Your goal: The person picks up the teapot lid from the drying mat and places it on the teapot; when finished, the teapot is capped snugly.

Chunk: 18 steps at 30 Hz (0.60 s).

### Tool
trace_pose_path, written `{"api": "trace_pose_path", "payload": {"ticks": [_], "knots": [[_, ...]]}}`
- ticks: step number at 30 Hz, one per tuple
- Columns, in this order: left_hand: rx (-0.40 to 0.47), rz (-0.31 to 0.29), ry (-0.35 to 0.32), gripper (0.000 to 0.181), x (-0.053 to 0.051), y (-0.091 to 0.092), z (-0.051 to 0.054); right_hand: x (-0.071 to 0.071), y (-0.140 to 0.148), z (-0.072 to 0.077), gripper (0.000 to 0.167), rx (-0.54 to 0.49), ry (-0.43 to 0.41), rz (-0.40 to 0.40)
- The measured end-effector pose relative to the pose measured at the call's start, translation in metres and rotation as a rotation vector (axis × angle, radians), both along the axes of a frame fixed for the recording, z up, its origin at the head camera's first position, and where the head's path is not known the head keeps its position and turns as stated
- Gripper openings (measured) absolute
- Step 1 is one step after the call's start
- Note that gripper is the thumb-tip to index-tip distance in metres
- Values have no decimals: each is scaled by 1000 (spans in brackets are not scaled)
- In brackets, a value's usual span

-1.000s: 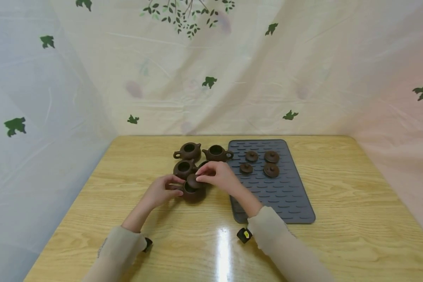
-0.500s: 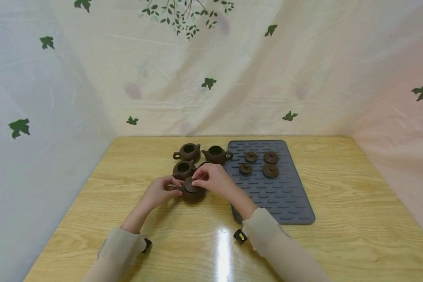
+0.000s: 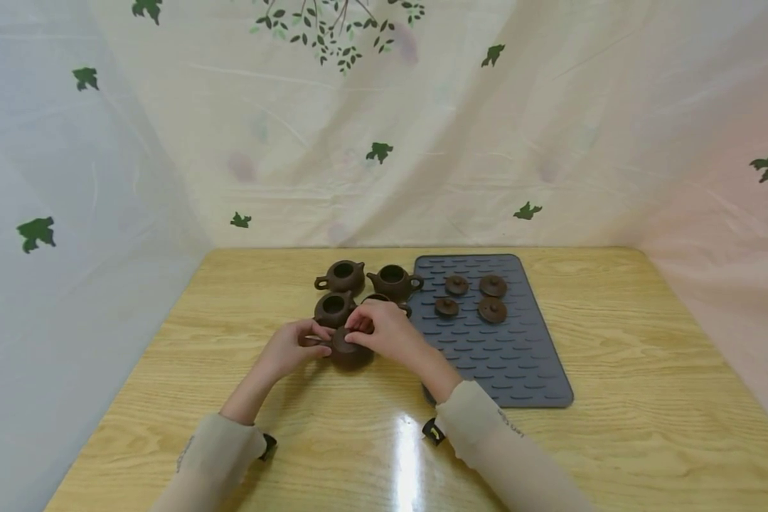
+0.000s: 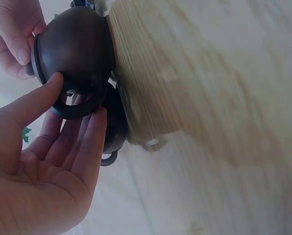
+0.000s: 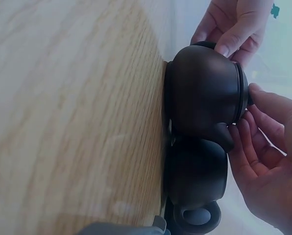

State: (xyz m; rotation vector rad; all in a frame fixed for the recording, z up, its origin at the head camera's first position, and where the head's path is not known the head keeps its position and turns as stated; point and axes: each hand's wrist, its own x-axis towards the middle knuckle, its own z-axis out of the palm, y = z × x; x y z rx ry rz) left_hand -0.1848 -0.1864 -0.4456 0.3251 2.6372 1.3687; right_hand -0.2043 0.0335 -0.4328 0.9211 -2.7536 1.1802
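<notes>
A dark brown teapot [image 3: 352, 360] stands on the table at the front of a group of similar pots. My left hand [image 3: 296, 347] grips it at the handle [image 4: 80, 108], thumb on top and fingers beneath. Its lid [image 3: 343, 341] sits on the mouth and looks level in both wrist views. The thumb and fingers of my right hand [image 3: 387, 331] pinch the lid's knob [image 5: 250, 98]. In the right wrist view the spout [image 5: 222, 134] points towards a neighbouring teapot [image 5: 197, 171], close beside it.
Behind stand several lidless teapots, among them one at the back left [image 3: 342, 276] and one at the back right [image 3: 392, 281]. A grey ridged mat [image 3: 499, 363] lies to the right, bearing several lids, one of them nearest the front [image 3: 493, 310]. A patterned cloth [image 3: 461, 178] hangs behind the table.
My right hand has moved slightly left and down, bringing the lid from tilted above the teapot's mouth to seated on it. My left hand has stayed on the handle.
</notes>
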Motion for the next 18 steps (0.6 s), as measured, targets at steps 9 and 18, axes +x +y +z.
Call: {"api": "trace_pose_path", "payload": {"ticks": [9, 18], "knots": [[0, -5, -12, 16, 0, -4, 5, -7, 15, -1, 8, -137, -52, -45], [-4, -9, 3, 18, -4, -10, 16, -14, 46, 9, 13, -190, -95, -126]]}}
